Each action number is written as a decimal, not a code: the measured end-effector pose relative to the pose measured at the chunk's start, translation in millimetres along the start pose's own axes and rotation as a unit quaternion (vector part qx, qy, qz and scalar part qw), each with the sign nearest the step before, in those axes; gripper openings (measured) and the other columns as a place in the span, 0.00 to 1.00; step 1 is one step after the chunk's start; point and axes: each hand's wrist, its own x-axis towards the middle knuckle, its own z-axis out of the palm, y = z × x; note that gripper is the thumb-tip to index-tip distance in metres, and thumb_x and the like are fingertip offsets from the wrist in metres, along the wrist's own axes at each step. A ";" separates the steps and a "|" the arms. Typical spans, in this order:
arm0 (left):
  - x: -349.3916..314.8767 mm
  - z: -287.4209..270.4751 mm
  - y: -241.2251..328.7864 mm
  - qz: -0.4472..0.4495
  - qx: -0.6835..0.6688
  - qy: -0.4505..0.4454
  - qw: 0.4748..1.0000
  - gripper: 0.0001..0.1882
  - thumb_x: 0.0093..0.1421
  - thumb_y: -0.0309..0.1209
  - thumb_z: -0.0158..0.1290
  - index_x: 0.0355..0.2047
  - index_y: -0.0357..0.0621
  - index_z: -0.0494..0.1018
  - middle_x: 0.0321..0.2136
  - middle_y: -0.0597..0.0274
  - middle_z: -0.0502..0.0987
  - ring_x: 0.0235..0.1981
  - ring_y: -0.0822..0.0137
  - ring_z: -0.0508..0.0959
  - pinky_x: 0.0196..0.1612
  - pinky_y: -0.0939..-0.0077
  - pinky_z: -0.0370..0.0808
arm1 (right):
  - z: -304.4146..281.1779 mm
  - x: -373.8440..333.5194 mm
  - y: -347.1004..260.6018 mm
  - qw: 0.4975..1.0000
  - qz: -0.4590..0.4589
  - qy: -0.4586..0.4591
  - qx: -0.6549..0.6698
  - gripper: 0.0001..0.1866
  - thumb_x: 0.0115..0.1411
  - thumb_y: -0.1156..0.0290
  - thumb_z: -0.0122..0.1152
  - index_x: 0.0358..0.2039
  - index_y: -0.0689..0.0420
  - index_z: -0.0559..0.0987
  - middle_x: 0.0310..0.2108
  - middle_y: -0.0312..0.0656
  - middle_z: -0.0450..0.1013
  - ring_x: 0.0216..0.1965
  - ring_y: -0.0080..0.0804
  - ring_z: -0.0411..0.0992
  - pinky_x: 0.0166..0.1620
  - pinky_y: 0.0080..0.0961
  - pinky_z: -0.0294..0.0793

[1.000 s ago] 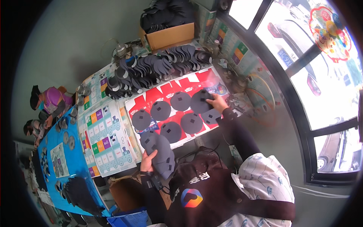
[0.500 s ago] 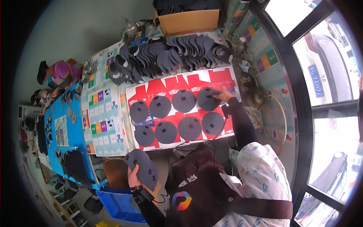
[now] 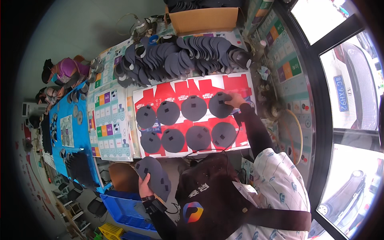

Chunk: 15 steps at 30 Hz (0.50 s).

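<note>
My left hand (image 3: 145, 186) grips a fanned handful of thin dark grey round pads (image 3: 161, 183) with small black squares on them, held off the table's front edge. At the far right of the table, my right hand (image 3: 237, 100) has its fingers closed at the right edge of a dark grey round pad (image 3: 217, 108). That pad lies in the back of two rows; the near row includes another pad (image 3: 223, 135). Each bears a small dark square. Under them are red and white printed cardboard sheets (image 3: 245, 138). Whether the touched pad is lifted cannot be made out.
Overlapping grey curved pieces (image 3: 176, 60) fill the table's back, with a cardboard box (image 3: 204, 21) behind. A blue table (image 3: 82, 138) stands left, people (image 3: 66, 72) at its far end. A blue crate (image 3: 126, 212) sits low left. A dark cable (image 3: 208, 151) crosses the front edge. Windows line the right.
The view has shifted slightly. My left hand and its pads have turned a little and sit slightly further right; my right hand stays at the same pad.
</note>
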 end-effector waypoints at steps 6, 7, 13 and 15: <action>8.2 -0.6 -1.8 0.000 0.009 0.002 1.000 0.24 0.67 0.20 0.51 0.63 0.44 0.66 0.57 0.57 0.75 0.54 0.57 0.77 0.56 0.61 0.76 | 23.7 -11.1 -41.6 0.979 0.095 0.182 -0.016 0.25 0.58 0.61 0.66 0.54 0.55 0.74 0.41 0.55 0.79 0.41 0.51 0.80 0.42 0.42 0.78; 5.6 -1.9 -0.3 0.004 0.016 0.003 1.000 0.25 0.67 0.20 0.51 0.64 0.43 0.65 0.57 0.57 0.74 0.54 0.56 0.77 0.56 0.61 0.76 | 34.5 -4.0 -44.5 0.935 0.161 0.062 0.310 0.23 0.60 0.59 0.65 0.53 0.55 0.74 0.43 0.54 0.80 0.42 0.48 0.80 0.42 0.40 0.79; -40.9 13.7 29.0 -0.103 -0.042 0.080 0.991 0.23 0.68 0.23 0.52 0.63 0.40 0.67 0.55 0.50 0.76 0.57 0.52 0.76 0.59 0.54 0.75 | 113.9 28.6 22.9 0.651 0.137 -0.288 0.689 0.23 0.72 0.61 0.43 0.62 0.58 0.68 0.56 0.44 0.73 0.59 0.39 0.71 0.58 0.35 0.73; -28.5 -9.0 16.2 -0.021 -0.029 0.024 0.999 0.25 0.66 0.24 0.56 0.63 0.42 0.67 0.55 0.55 0.76 0.57 0.57 0.76 0.61 0.57 0.73 | 111.1 34.1 63.9 0.745 0.166 -0.380 0.522 0.23 0.73 0.63 0.37 0.66 0.55 0.64 0.64 0.41 0.67 0.64 0.33 0.66 0.65 0.32 0.65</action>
